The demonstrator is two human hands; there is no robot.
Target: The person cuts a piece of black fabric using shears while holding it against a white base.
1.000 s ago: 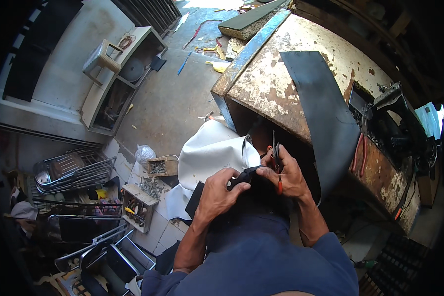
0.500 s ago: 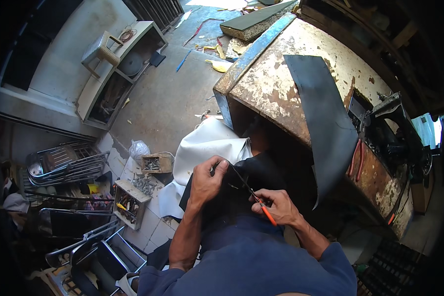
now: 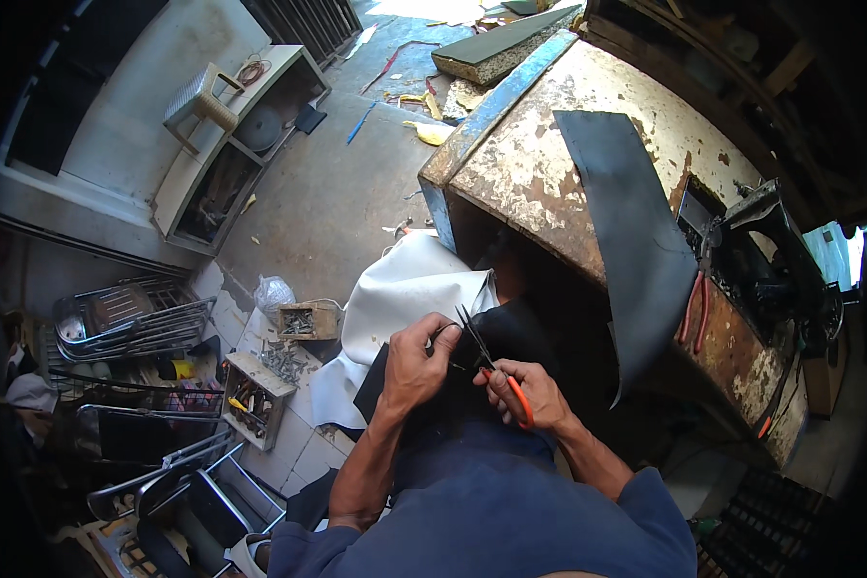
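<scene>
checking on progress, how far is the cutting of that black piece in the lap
Done: I cannot tell how much is already cut. In hand: the left hand grips the black piece while the right hand works orange-handled scissors at it. Left: a long black strip lies untouched on the worn table.

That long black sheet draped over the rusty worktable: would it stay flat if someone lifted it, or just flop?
Probably flop. The black sheet already bends over the worktable edge and hangs down, so it looks limp rather than stiff. It seems thin, so likely light for its size. Its matte surface suggests it wouldn't slide easily.
</scene>
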